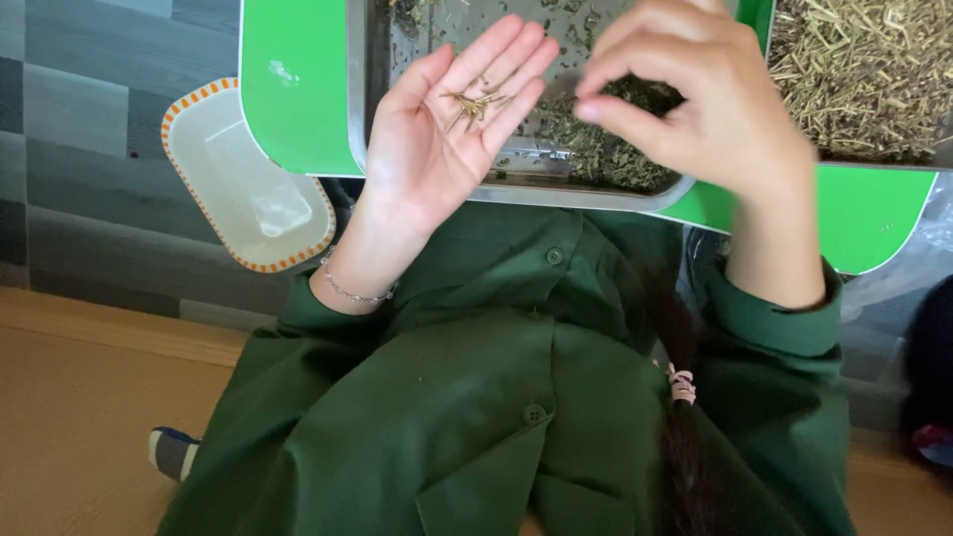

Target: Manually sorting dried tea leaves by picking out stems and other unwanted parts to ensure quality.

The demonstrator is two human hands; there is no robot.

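Several dry stems [476, 103] lie on the flat left hand [447, 129], outside any grip.

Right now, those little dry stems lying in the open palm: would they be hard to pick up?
The dry stems look thin and stiff, so probably very light and easily blown or spilled off the flat left hand. Likely brittle too; the right hand pinches its fingertips.

Single head cam, no second view, so no overlap. It looks steeply down along the wearer's chest: green coat [496, 397] fills the lower half of the frame, tray [516, 184] and green table [298, 89] run along the top edge. Close range, both hands in the upper centre. Floor [79, 199] shows at left.
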